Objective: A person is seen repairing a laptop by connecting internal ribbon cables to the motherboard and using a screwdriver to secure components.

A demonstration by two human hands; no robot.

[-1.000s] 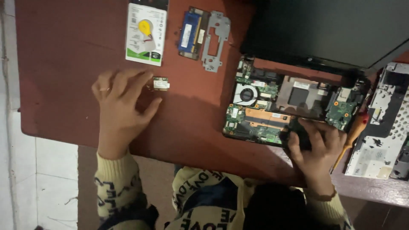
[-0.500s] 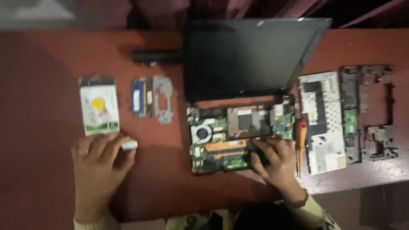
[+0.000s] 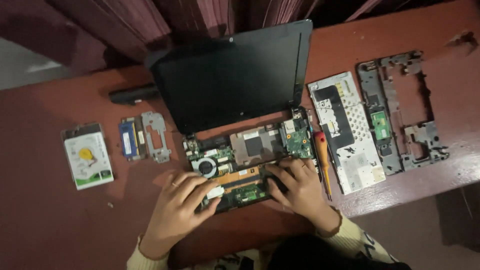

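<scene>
Nearest you, your left hand point(image 3: 177, 210) rests on the front left part of the opened laptop base point(image 3: 245, 165), fingers curled narrow and pinching a small pale component point(image 3: 215, 192) against the board, just below the round cooling fan point(image 3: 204, 167). Your right hand point(image 3: 297, 187) lies on the front right part of the same base, fingers bent and pressing down on the dark edge there; it grips nothing loose that can be made out, and seems to steady the chassis so the left hand can work precisely.

The base sits at the front edge of the red-brown bench point(image 3: 40, 220), close to your body, with its circuit board bare and facing up. Just beside your right hand lies a screwdriver point(image 3: 322, 155) with an orange handle, within easy reach.

Further out, the removed parts are laid flat and apart: a hard drive point(image 3: 87, 157), a blue memory module point(image 3: 128, 139) and a grey metal bracket point(image 3: 156, 135) to the left; the upturned keyboard point(image 3: 347, 132) and the grey frame point(image 3: 400, 110) to the right.

Farthest, the dark screen point(image 3: 235, 75) leans back open, with a black battery point(image 3: 134, 93) at its left.
</scene>
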